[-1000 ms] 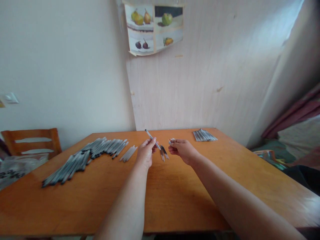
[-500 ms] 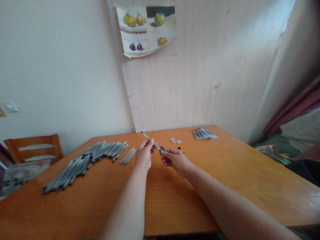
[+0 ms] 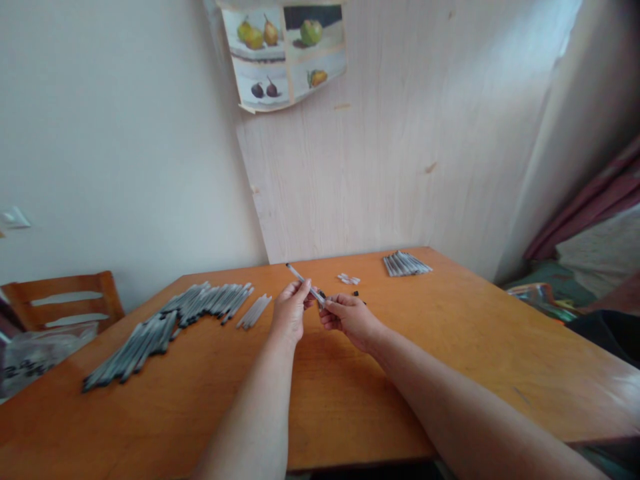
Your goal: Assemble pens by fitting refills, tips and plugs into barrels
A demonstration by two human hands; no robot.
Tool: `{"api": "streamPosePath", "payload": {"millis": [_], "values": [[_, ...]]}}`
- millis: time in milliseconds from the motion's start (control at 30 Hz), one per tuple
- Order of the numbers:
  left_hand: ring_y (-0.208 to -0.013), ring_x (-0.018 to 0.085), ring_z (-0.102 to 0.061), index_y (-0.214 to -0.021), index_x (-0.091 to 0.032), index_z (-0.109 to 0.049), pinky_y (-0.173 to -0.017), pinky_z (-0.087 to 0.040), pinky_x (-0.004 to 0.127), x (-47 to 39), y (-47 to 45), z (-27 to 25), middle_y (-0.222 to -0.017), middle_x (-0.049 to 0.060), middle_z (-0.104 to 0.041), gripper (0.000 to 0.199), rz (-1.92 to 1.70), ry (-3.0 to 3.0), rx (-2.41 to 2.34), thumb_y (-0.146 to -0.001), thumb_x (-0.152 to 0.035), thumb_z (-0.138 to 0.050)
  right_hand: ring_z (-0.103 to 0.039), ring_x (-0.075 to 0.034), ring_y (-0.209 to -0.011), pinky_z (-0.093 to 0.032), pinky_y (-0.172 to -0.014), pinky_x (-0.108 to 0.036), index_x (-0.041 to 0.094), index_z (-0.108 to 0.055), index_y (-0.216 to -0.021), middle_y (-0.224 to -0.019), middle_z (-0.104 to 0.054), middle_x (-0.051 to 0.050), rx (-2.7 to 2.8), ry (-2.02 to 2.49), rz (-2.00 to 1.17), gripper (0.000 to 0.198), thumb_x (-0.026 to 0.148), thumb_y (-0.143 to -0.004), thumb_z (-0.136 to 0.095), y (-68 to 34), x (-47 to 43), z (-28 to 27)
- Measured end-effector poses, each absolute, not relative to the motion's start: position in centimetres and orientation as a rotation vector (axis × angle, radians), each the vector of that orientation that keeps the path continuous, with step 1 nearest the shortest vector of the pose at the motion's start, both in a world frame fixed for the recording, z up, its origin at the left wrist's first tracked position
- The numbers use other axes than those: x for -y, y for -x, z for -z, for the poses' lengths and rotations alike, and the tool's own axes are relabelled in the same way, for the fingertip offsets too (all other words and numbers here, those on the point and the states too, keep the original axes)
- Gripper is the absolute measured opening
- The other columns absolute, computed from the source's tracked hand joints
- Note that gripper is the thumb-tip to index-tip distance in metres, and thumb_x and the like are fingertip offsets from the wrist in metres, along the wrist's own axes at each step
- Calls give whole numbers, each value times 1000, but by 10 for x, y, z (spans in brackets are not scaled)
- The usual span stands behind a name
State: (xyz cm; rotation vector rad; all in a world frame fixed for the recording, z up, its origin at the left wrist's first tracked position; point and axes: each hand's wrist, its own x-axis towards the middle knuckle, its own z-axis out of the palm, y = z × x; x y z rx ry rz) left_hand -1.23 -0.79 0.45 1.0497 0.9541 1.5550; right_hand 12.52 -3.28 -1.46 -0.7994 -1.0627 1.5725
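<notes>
A slim translucent pen (image 3: pixel 298 274) with a dark far end slants between my hands above the table. My left hand (image 3: pixel 291 308) is closed around its middle, thumb on top. At the near end of the pen, my right hand (image 3: pixel 350 319) pinches with thumb and forefinger; the fingers hide the tip there. Small black caps (image 3: pixel 356 293) lie just beyond my right hand, partly covered by it. Past them is a little group of short clear pieces (image 3: pixel 349 279). To the left of my left hand lie several thin white tubes (image 3: pixel 255 312).
A large heap of clear pens with black ends (image 3: pixel 200 305) spreads over the left of the wooden table (image 3: pixel 470 347). A neat row of pens (image 3: pixel 406 263) lies at the back right. A chair (image 3: pixel 65 300) with a plastic bag (image 3: pixel 47 347) stands at the left.
The camera view has shifted slightly. My hands have drawn a little closer together along the pen, and both keep their grip.
</notes>
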Motion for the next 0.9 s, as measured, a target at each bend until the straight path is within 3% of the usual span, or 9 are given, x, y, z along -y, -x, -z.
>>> {"api": "streamPosePath", "payload": {"millis": [433,900], "values": [[-66,11,-62,-86,-16,-63,-64,-44,23,8,9,-2,-79,5,-70,40,-1529,-1073,-987,-65,-47,-77,-58,-10,-59,-49,-61,-25,15,-59,-74,-68,-64,-4,1061,775,-1554,18,27,-72,-72,-127,34,11],[-68,12,-63,-82,-17,-58,-66,-46,24,13,-2,1,-75,4,-68,38,-1570,-1004,-901,-65,-45,-77,-57,-9,-54,-50,-58,-24,15,-61,-72,-64,-64,-3,1078,795,-1494,15,27,-75,-70,-128,34,10]]}}
